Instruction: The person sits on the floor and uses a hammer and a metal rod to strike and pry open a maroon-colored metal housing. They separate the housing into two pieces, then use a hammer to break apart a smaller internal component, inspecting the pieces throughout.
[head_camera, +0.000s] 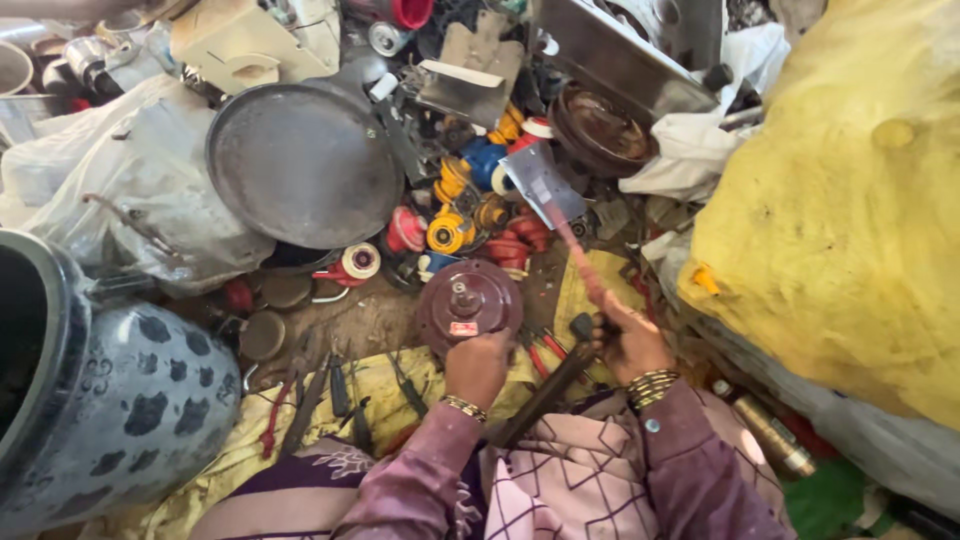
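As left hand (478, 366) grips motor (468, 303), right hand (630, 345) raises hammer (545, 180).

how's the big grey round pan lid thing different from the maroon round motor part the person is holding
The grey round pan is clearly wider than the maroon motor housing. The pan is plain, flat and dull grey; the motor housing is domed, maroon, with a shaft at its centre and a small label. The pan leans on the pile with no hand on it, while the left hand grips the housing's lower edge. Both are round metal pieces.
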